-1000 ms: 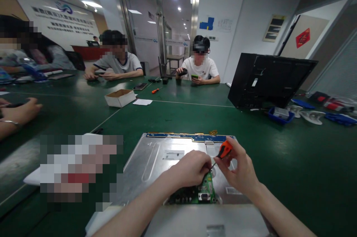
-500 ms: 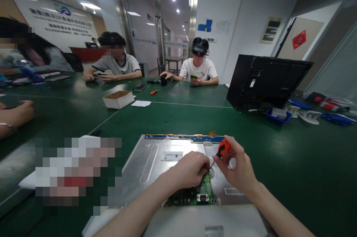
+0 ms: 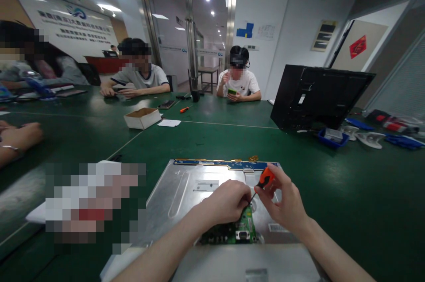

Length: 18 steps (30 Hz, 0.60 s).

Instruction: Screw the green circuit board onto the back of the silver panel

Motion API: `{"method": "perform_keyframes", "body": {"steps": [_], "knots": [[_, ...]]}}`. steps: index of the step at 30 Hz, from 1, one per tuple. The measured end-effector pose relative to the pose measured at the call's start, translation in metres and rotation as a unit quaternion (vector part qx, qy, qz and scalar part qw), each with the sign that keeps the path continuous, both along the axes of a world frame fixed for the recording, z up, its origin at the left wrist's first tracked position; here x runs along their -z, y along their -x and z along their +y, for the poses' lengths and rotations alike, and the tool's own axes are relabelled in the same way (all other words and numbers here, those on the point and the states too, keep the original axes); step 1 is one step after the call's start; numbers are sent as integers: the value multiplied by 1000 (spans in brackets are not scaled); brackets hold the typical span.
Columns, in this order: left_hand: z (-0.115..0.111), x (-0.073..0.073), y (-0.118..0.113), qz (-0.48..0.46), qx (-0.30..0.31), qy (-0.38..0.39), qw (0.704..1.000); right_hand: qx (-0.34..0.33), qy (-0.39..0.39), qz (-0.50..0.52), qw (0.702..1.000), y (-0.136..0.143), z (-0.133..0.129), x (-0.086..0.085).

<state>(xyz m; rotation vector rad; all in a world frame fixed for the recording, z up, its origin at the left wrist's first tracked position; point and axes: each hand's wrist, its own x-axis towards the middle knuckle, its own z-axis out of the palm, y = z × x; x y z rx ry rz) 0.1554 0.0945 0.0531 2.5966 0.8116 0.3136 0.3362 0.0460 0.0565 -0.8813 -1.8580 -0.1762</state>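
My right hand (image 3: 284, 195) grips an orange and black screwdriver (image 3: 265, 179) with its fingers round the handle. The thin shaft slants down to the upper edge of a green circuit board (image 3: 245, 223). Right beside the tip, my left hand (image 3: 229, 201) is closed, fingers curled down at the board; whatever they pinch is hidden. The board lies on the silver metal back of a display panel (image 3: 177, 193), and a connector shows on its near edge. A blue circuit strip (image 3: 212, 164) runs along the panel's far edge.
A black monitor (image 3: 318, 98) stands at the right, near a blue tray (image 3: 333, 137). A white box (image 3: 142, 118), a paper (image 3: 169, 123) and another orange screwdriver (image 3: 184, 109) lie across the green table (image 3: 212, 140). Several people sit around it; one person's hand (image 3: 25, 136) is at the left.
Both my hands and the screwdriver hold nearly the same pose. Across the table, a person's hand has left the dark object on the table and risen toward the face.
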Motion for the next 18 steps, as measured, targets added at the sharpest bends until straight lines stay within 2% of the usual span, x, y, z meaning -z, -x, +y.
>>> {"method": "perform_keyframes", "body": {"steps": [8,14,18], "knots": [[1,2,0,-3,-5,6,1000,-31,32,2,999,-1,1,4],[1,3,0,-10,1,11,1000,13,7,-9,1000,1,-1,1],[1,3,1,-6,9,5,1000,-3,7,-10,1000,1,0,1]]}}
